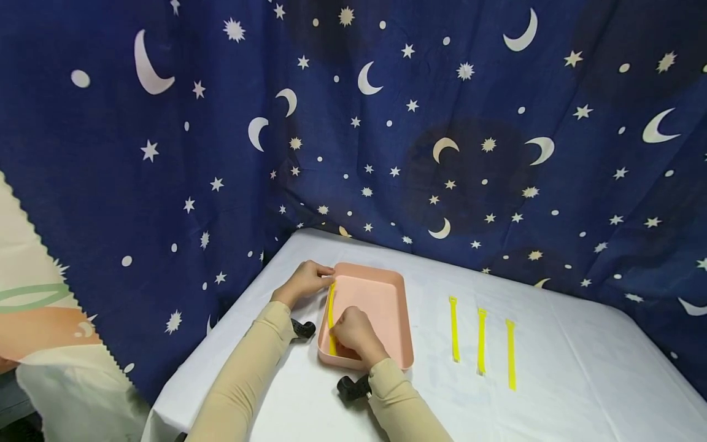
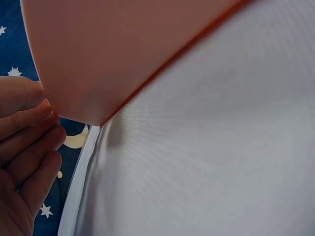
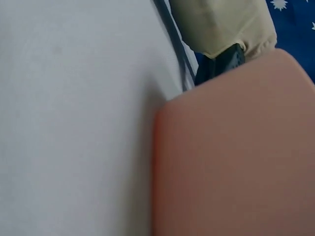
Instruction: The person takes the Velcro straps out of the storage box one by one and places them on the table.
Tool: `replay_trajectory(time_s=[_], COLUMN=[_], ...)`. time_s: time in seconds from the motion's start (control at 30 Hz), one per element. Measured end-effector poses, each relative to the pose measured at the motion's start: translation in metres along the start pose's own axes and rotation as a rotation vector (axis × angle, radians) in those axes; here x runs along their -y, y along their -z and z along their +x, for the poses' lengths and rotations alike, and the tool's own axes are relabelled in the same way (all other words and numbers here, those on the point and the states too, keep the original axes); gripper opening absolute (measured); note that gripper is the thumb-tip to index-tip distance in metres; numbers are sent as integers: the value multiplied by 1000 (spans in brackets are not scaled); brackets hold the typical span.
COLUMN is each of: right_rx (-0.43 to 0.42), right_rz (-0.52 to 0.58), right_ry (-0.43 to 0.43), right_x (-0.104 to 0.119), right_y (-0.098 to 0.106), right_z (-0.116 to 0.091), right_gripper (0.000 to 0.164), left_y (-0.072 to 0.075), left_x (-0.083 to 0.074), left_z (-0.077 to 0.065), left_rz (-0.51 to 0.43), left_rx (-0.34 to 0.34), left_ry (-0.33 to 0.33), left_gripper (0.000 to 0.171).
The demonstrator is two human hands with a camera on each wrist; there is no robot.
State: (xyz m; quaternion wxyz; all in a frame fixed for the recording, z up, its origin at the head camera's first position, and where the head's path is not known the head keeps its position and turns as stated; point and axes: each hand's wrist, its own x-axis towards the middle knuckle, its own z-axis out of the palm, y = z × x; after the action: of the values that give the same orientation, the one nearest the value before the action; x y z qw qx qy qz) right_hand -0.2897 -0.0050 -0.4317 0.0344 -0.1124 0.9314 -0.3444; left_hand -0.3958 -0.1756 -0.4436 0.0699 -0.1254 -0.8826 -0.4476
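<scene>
A pale pink tray (image 1: 407,319) sits on the white table. Along the inside of its left wall lies a yellow strap (image 1: 331,301). My left hand (image 1: 305,281) is at the far left corner, thumb and fingers on the rim beside the strap's far end. In the left wrist view, the fingers (image 2: 29,162) of this hand lie behind the tray's corner (image 2: 88,88). Inside the tray, my right hand (image 1: 355,328) has curled fingers at the strap's nearer part; its fingertips are hidden. The right wrist view shows the tray's outer wall (image 3: 231,157), not the hand.
Three more yellow straps lie in a row right of the tray: a left one (image 1: 455,328), a middle one (image 1: 482,341) and a right one (image 1: 511,356). A dark blue curtain (image 1: 342,135) with moons and stars hangs behind and left of the table (image 1: 585,368).
</scene>
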Motion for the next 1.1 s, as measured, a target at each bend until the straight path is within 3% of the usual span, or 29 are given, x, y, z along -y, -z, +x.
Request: replay_trajectory(time_s=[0.23, 0.63, 1.1], right_rx=[56, 96, 100], right_rz=[154, 327, 556], right_ry=[-69, -89, -102], right_x=[-2, -10, -22], right_y=[5, 28, 74], right_z=[-1, 3, 5], right_gripper=[24, 21, 14], left_y=[0, -2, 0], left_x=[-3, -2, -4], left_z=[0, 2, -3], left_rz=[-10, 32, 4], left_rx=[5, -7, 6], left_ry=[9, 2, 20], left_gripper=[34, 30, 32])
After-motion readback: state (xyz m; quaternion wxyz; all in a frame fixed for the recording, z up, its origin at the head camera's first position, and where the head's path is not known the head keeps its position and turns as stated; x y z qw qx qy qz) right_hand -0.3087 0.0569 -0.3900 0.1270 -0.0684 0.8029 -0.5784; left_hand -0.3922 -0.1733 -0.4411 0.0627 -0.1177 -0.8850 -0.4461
